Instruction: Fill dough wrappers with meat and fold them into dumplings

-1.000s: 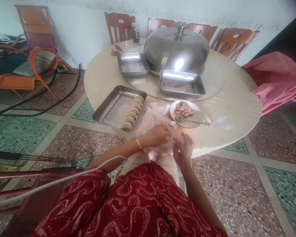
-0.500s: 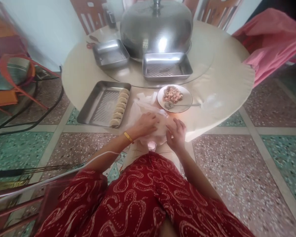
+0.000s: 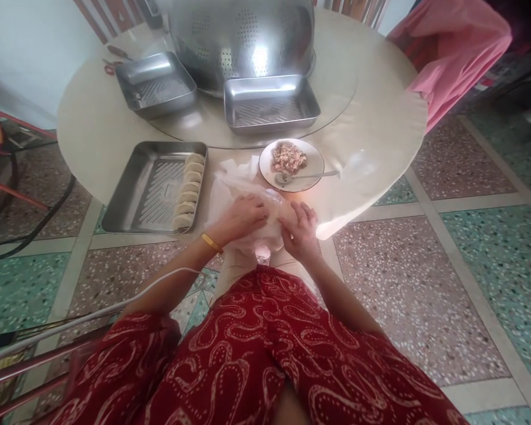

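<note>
My left hand [image 3: 246, 217], with a yellow band at the wrist, is closed with its fingertips at the left edge of a pale dumpling wrapper [image 3: 273, 213]. From the other side, my right hand [image 3: 300, 229] pinches the wrapper's right edge, though its fingers partly hide the contact. Under both hands spreads a crumpled, thin white plastic bag [image 3: 223, 192] at the table's front edge. Just beyond my right hand is a white plate [image 3: 312, 150] with minced filling [image 3: 288, 158] and a metal spoon [image 3: 312, 176]. Several folded dumplings [image 3: 189, 188] stand in a row along the right side of a metal tray [image 3: 130, 195].
Two more metal trays [image 3: 157, 88] [image 3: 272, 112] rest on the round turntable. Behind them stands a large perforated steel colander [image 3: 243, 41]. Red-handled scissors [image 3: 110, 68] lie at the far left. Pink cloth [image 3: 460, 53] hangs at the right. A white cable [image 3: 150, 286] crosses by my left arm.
The view has turned to the right, so the table things sit further left. My right hand has come closer to my left, its spread fingers now closed on the wrapper's edge.
</note>
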Demonstrator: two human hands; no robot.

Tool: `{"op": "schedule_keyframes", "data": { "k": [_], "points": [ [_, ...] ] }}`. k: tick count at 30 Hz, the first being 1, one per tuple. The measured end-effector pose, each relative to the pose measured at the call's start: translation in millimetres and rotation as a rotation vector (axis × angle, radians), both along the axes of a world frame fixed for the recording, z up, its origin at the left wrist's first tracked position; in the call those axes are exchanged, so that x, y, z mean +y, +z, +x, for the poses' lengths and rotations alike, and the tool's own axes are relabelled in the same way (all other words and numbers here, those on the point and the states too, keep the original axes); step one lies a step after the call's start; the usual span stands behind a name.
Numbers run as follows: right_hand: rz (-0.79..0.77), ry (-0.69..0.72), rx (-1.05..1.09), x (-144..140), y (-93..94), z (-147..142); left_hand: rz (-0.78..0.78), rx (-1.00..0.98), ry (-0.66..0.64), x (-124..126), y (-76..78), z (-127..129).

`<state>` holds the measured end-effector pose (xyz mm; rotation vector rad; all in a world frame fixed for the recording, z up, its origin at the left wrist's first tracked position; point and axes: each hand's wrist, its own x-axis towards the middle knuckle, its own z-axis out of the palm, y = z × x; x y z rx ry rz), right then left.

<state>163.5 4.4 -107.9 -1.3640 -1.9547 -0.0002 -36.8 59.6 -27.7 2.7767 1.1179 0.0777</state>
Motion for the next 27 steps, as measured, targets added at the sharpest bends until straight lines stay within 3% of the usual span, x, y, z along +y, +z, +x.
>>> {"op": "schedule_keyframes", "data": {
  "k": [7, 14, 22, 27],
  "points": [
    [0.124, -0.004, 0.008, 1.0, -1.3, -1.2, -0.007, -0.028, 0.039, -0.6, 3.4, 3.8],
    [0.069, -0.001, 0.03, 4.0, 4.1, -2.0, -0.25, -0.38, 0.136, 8.1, 11.9, -5.5],
    [0.044, 0.204, 0.142, 39.6, 37.0, -9.1, -0.585, -0.617, 0.199, 12.8, 24.2, -15.2],
    [-0.087, 0.278, 0.313, 52.8, 56.3, -8.4, -0.592, -0.732, 0.19, 4.6, 32.1, -19.2]
  ]
}}
